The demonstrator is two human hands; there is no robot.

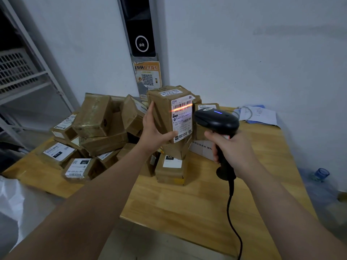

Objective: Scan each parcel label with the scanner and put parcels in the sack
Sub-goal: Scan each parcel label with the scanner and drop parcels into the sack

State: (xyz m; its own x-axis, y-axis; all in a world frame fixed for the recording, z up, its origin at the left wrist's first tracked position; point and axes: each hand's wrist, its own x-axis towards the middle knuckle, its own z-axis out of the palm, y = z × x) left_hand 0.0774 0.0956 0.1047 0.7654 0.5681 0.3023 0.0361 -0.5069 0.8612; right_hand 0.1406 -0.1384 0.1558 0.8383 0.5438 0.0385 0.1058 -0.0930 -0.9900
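Observation:
My left hand (155, 132) grips a tall brown cardboard parcel (163, 107) upright above the table, its white label (182, 119) turned toward the scanner. My right hand (231, 147) holds the black corded scanner (216, 119) by its handle, close to the right of the parcel. A blue light glows on the scanner's top. An orange-red scan line crosses the barcode near the label's top. A pile of several brown labelled parcels (93, 136) covers the table's left and back. A white sack (11, 201) shows at the left edge, below table level.
The wooden table (187, 203) has bare surface in front and to the right. Papers and a cable (257, 114) lie at the back right corner. Metal shelving (28, 81) stands at left. A blue-capped water jug (322, 175) sits on the floor at right.

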